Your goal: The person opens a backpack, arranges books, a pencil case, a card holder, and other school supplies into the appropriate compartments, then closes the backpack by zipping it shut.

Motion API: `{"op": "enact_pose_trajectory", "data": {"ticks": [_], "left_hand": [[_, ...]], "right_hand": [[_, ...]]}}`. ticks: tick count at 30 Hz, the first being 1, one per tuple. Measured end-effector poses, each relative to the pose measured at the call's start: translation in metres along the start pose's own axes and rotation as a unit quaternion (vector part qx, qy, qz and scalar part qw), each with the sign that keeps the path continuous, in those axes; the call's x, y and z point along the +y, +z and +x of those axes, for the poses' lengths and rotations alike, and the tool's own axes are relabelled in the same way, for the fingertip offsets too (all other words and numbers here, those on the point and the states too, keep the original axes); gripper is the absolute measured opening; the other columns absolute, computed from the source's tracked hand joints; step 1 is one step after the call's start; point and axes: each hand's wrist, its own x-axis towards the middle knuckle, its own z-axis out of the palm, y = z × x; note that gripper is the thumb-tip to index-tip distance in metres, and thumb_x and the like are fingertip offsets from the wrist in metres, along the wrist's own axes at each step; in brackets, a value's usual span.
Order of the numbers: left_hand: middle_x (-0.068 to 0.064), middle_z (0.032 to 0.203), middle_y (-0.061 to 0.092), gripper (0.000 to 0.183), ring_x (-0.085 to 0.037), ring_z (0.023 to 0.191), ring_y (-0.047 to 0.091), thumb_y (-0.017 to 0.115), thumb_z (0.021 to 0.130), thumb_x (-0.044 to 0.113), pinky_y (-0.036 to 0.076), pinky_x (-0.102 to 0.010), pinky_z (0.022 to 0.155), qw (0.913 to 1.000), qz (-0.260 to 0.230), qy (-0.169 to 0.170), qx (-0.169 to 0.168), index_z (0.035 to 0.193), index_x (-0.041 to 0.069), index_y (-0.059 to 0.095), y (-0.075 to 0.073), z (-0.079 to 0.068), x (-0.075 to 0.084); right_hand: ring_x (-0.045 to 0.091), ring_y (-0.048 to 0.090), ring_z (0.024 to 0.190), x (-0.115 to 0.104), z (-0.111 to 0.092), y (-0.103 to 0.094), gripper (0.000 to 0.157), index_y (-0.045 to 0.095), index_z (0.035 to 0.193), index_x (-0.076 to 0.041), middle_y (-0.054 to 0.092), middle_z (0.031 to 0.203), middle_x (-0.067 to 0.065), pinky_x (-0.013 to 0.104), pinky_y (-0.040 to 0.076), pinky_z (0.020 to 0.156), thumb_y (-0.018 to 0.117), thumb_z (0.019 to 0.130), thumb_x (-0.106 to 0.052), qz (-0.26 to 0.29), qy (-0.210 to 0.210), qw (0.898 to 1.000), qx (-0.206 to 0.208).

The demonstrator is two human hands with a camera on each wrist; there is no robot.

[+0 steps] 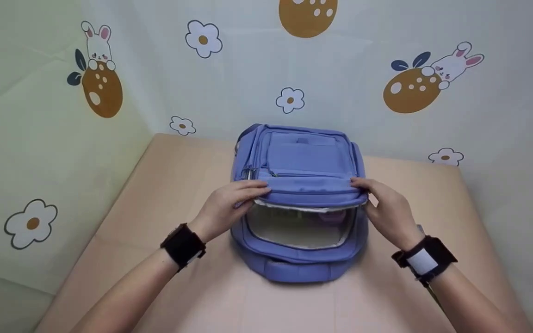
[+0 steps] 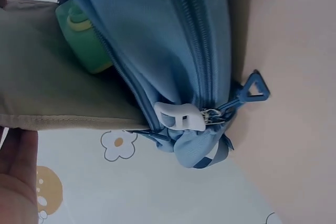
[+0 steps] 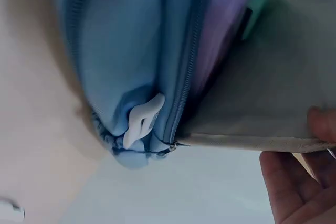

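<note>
A blue backpack (image 1: 310, 159) lies on the table with its front flap lifted and its main compartment gaping toward me. My left hand (image 1: 225, 206) grips the flap's left edge, fingers on top and thumb below. At the flap's right edge, my right hand (image 1: 389, 215) pinches the fabric between thumb and fingers. The flap's grey lining (image 3: 278, 72) faces the right wrist camera. Inside sit a purple item (image 3: 223, 24) and a green item (image 2: 84, 38) with a yellow mark, both partly hidden.
The beige table (image 1: 155, 185) extends around the bag. Behind and to the left hangs a pale curtain (image 1: 243, 74) printed with rabbits and flowers. A white buckle (image 2: 181, 116) and a blue zipper pull (image 2: 254, 88) stick out at the bag's side.
</note>
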Motion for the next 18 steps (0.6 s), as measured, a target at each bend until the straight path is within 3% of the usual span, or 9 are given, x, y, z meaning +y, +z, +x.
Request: {"op": "enact_pose_trajectory", "data": {"ticks": [4,8,15,18], "left_hand": [[-0.007,0.130,0.068,0.039,-0.024,0.123,0.063,0.074,0.087,-0.009,0.052,-0.039,0.101,0.9986,0.017,0.049,-0.009,0.120,0.012,0.076,0.003,-0.012,0.001],[-0.007,0.128,0.069,0.030,-0.024,0.121,0.063,0.075,0.087,-0.007,0.051,-0.036,0.102,0.9966,0.027,0.075,-0.022,0.109,0.013,0.077,0.008,-0.022,-0.001],[-0.010,0.130,0.066,0.025,-0.027,0.124,0.060,0.078,0.085,-0.003,0.049,-0.039,0.105,0.9936,0.038,0.089,-0.059,0.103,0.014,0.078,0.017,-0.037,-0.006],[-0.010,0.131,0.064,0.026,-0.029,0.125,0.058,0.077,0.084,-0.004,0.050,-0.041,0.103,0.9918,0.049,0.092,-0.075,0.102,0.014,0.078,0.020,-0.040,-0.007]], "right_hand": [[0.026,0.068,0.112,-0.004,-0.017,0.000,0.037,0.067,0.111,-0.004,0.072,0.122,0.008,0.041,0.056,0.089,0.078,0.080,0.013,-0.039,-0.044,0.998,-0.018],[0.026,0.069,0.109,-0.004,-0.029,0.004,0.035,0.066,0.104,-0.006,0.072,0.117,0.008,0.042,0.057,0.088,0.078,0.079,0.014,-0.051,-0.075,0.995,-0.038],[0.023,0.070,0.103,-0.003,-0.039,0.015,0.023,0.066,0.094,-0.010,0.073,0.111,0.007,0.040,0.057,0.087,0.067,0.084,0.011,-0.046,-0.100,0.992,-0.065],[0.022,0.069,0.102,-0.002,-0.042,0.018,0.023,0.067,0.093,-0.011,0.072,0.111,0.006,0.037,0.057,0.085,0.069,0.083,0.010,-0.060,-0.111,0.989,-0.073]]}}
